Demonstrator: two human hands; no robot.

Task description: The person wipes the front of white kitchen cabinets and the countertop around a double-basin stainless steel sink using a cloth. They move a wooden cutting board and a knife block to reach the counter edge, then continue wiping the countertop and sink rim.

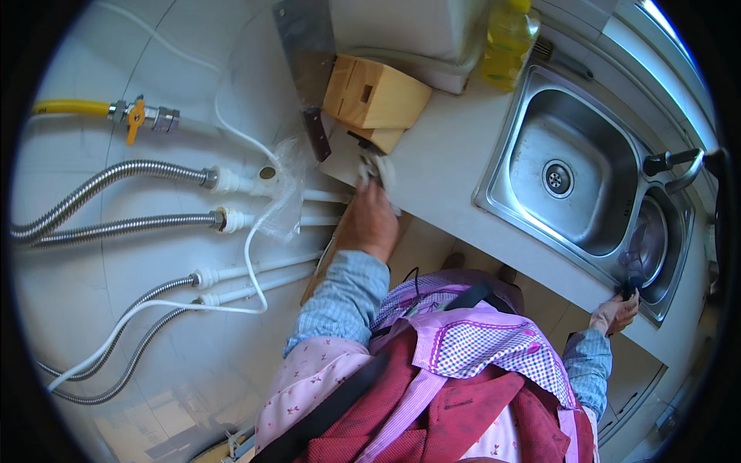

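Note:
My left hand [374,220] is closed around a crumpled whitish cloth [387,174] at the counter's left edge, just in front of a wooden knife block [378,92]. A small dark piece shows at the cloth's top, too blurred to name. A large cleaver [305,54] with a dark handle stands against the block's left side. At the right, my right hand [615,312] grips the black handle of a shiny round pan [650,239], which lies in the smaller sink basin [673,270]. The fingertips of the right hand are partly hidden by the handle.
The large steel sink basin [557,170] has a drain in its middle. A yellow liquid bottle [505,46] stands behind it, near a faucet [679,166]. On the left wall run metal hoses [123,174], white pipes and a gas valve [135,117].

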